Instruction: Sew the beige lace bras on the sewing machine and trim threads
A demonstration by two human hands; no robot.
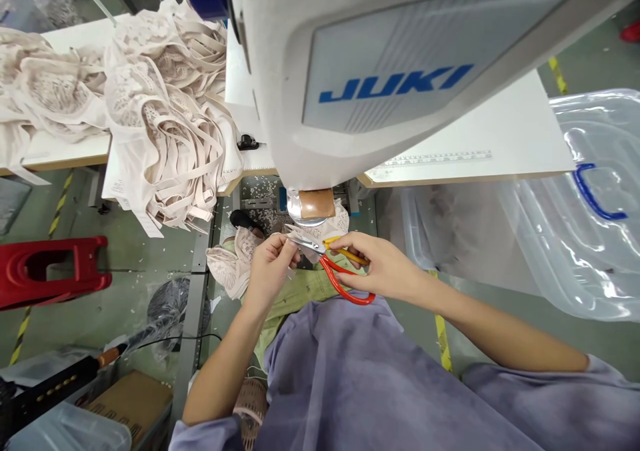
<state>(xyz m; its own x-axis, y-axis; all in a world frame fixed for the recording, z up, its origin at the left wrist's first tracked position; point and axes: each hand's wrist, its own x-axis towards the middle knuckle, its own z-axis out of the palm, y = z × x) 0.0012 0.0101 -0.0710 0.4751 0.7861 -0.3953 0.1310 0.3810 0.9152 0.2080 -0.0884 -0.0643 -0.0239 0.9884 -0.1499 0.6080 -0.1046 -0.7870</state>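
Observation:
In front of me, my right hand (373, 261) is closed on the handles of a pair of scissors (345, 278), one handle red, the other yellow. Its blades point left, to the fingertips of my left hand (273, 261), which pinches an edge of a pale pink lace bra (231, 264). One cup of the bra hangs left of that hand; more lace lies behind the scissors, below the sewing machine's arm end. Exactly which part is between the fingers is hidden.
A white JUKI sewing machine (280, 91) looms overhead. Piled lace bras (170, 104) cover the left of the white table (475, 138). A clear plastic bin (595, 251) stands right, a red stool (55, 271) left. A black pole-like device (60, 388) is lower left.

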